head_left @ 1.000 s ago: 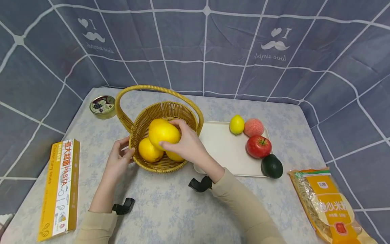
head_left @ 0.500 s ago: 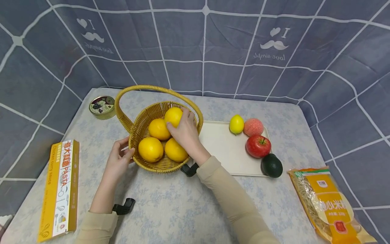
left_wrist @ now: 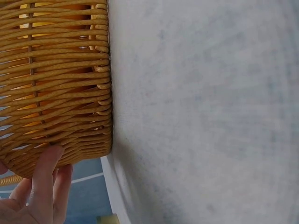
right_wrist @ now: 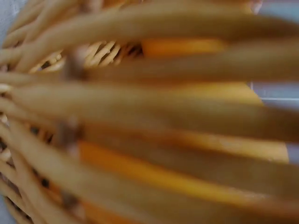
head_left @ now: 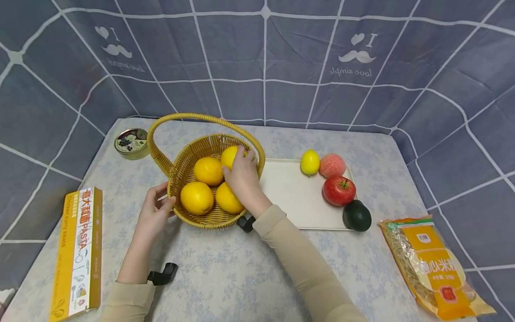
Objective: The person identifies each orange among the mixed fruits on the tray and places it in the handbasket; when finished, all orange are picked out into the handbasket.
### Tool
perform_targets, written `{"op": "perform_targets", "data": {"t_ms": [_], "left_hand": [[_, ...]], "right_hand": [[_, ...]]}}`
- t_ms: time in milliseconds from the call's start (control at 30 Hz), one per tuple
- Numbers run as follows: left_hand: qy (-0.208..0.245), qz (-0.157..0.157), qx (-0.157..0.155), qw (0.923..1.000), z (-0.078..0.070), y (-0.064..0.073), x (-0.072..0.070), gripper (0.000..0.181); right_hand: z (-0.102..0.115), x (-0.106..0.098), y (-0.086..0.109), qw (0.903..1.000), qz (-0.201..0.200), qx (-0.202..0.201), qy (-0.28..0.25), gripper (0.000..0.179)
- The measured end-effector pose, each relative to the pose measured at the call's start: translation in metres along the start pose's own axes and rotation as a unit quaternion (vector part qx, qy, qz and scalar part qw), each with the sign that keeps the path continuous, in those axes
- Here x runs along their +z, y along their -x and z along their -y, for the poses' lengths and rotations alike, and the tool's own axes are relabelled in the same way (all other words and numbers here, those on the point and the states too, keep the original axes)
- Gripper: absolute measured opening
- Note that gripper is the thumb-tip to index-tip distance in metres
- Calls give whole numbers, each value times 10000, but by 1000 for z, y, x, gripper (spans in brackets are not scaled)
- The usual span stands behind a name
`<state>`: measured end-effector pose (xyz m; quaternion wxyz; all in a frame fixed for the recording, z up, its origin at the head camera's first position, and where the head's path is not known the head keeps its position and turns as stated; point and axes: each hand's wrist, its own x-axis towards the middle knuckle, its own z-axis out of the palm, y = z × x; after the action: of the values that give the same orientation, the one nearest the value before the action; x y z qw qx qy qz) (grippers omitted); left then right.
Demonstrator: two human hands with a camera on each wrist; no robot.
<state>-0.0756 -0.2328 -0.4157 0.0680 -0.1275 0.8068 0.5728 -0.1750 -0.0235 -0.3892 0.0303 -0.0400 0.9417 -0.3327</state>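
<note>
A yellow wicker basket with a tall arched handle stands left of the middle in the head view. My left hand holds its left side, thumb at the rim and fingers against the weave in the left wrist view. Inside, at the back right, my right hand grips a yellow-orange orange, partly covered by the fingers. Other oranges lie around it: one in the middle, one at front left, one at front right under my wrist. Blurred basket strands fill the right wrist view.
Right of the basket, a white tray bears a lemon, a pink peach-like fruit, a red apple and an avocado. A pasta box, a round tin and a yellow food bag lie farther out.
My right hand has carried the orange from above the middle of the basket to its back right and lowered it among the others. The left hand keeps its hold on the basket.
</note>
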Motion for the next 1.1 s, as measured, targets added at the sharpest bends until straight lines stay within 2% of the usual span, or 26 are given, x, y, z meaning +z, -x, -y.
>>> {"op": "perform_targets", "data": {"t_ms": [267,400,567,733,833,967,1033,1100], "left_hand": [[-14,-49,7,10000,0,1,1,59],[-30,-87,36,10000,-1,3,1,59],[-103,-138,79,9998,-2,4,1,58],[-92,-93,104,9999,-1,2,2,58],[-42,-53,122,9999,-1,2,2,59],[-21,-6,100,9999,0,4,0,60],[-65,45,87,9999,-1,5,-1,61],[-153,117,104,9998,-1,5,-3,62]], "right_hand": [[0,2,2,9972,388,-184,614,61],[2,-3,10,9979,344,-380,400,56],[-1,-17,28,9952,107,-966,-146,47],[-17,-38,51,9870,204,-1302,-919,40],[-35,-51,63,9761,494,-1319,-1655,36],[-67,-66,75,9524,985,-1191,-2628,34],[-83,-73,82,9457,1118,-1034,-2873,35],[-99,-80,88,9437,1148,-832,-2990,35]]}}
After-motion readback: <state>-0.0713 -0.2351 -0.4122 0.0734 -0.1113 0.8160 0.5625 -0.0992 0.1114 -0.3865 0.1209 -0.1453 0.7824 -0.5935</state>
